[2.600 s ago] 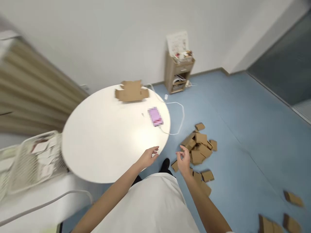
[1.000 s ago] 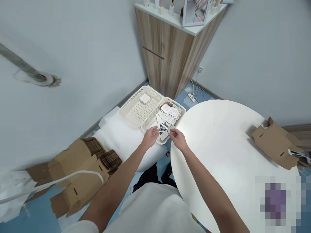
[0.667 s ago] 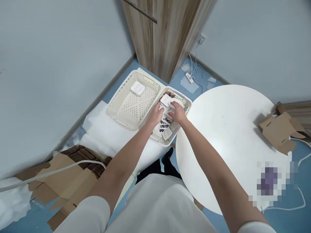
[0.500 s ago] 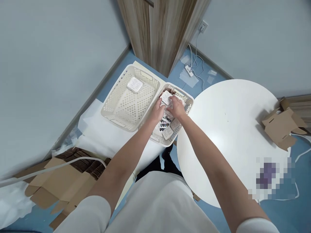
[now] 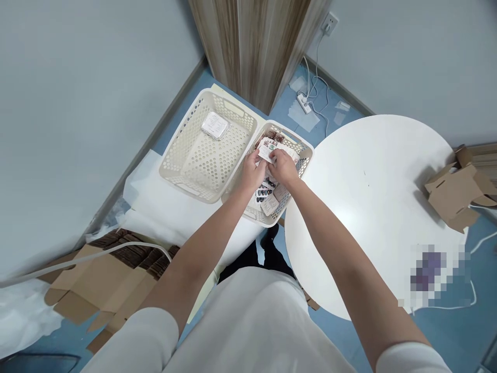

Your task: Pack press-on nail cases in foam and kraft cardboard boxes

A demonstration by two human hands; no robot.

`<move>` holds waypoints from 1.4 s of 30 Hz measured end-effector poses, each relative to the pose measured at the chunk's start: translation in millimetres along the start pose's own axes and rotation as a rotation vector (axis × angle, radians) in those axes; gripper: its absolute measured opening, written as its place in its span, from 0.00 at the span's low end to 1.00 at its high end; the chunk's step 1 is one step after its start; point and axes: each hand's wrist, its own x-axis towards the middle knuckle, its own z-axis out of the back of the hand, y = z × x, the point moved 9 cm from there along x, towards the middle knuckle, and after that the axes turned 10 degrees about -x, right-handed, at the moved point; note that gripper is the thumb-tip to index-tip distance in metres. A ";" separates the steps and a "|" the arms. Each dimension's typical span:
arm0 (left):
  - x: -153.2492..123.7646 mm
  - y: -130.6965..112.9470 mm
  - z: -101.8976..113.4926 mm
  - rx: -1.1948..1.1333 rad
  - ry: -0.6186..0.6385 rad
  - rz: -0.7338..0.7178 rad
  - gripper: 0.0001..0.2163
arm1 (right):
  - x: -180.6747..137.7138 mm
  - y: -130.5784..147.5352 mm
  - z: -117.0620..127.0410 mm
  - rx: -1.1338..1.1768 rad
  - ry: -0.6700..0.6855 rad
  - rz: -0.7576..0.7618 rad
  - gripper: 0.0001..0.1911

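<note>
Over the right-hand white basket (image 5: pixel 306 160), both my hands are closed around small white printed cards (image 5: pixel 265 151). My left hand (image 5: pixel 253 172) grips their near left edge, fingers curled. From the right, my right hand (image 5: pixel 283 167) pinches the same cards between thumb and fingers. Below my hands lie more cards in the basket, among them a sheet with rows of dark oval shapes (image 5: pixel 264 192) and a white card with print (image 5: pixel 269 205). A wrapped stack of white cards (image 5: pixel 215 125) sits in the left-hand white basket (image 5: pixel 171 166).
A round white table (image 5: pixel 373 176) stands at the right, bearing an opened cardboard box (image 5: pixel 452 194) and a blurred purple patch. Flattened cardboard (image 5: pixel 97 280) lies at the lower left. A power strip (image 5: pixel 303 103) with cables rests on the floor.
The held cards now show a face with small coloured pictures, where a plain printed face showed before. My hands stay close together over the basket. The view has shifted slightly.
</note>
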 end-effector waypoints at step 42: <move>-364.3 -39.9 -212.5 0.021 0.742 0.156 0.24 | -479.9 -130.3 106.2 0.907 -0.325 -0.304 0.38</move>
